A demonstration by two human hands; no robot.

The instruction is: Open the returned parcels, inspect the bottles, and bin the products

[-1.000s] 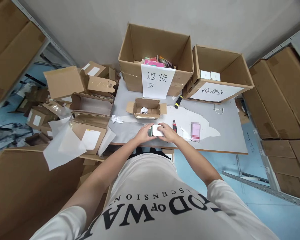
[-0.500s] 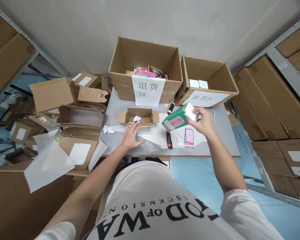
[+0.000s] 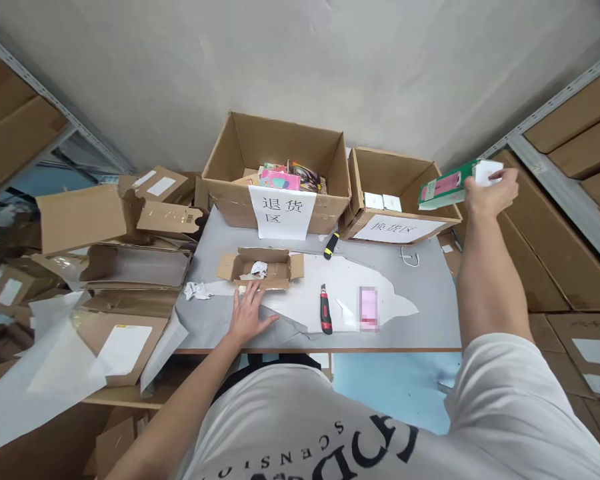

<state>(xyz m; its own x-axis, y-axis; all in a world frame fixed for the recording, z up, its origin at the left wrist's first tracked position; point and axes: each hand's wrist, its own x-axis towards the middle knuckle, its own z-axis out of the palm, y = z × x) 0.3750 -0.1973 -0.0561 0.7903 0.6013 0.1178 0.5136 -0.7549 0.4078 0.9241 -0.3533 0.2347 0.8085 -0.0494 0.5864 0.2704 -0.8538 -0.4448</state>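
Observation:
My right hand (image 3: 490, 190) is raised at the far right and grips a flat green and pink package (image 3: 443, 189) together with a small white box (image 3: 486, 171), above the right rim of the smaller open carton (image 3: 405, 180) with a paper label. My left hand (image 3: 247, 317) lies flat, fingers spread, on the grey table (image 3: 430, 293) just in front of a small opened cardboard box (image 3: 260, 267) with crumpled paper inside. A red utility knife (image 3: 325, 310) and a pink phone (image 3: 369, 309) lie on a white sheet to the right of that hand.
A larger labelled carton (image 3: 275, 167) with colourful packs stands at the back. A yellow-black cutter (image 3: 331, 245) and a white cable (image 3: 410, 257) lie near the cartons. Flattened and empty boxes (image 3: 130, 253) pile up on the left. Shelves of brown cartons (image 3: 570, 220) line the right.
My right hand lifted the green and pink package and white box off the table and carried them up and right over the smaller carton. My left hand let go and pressed flat on the table.

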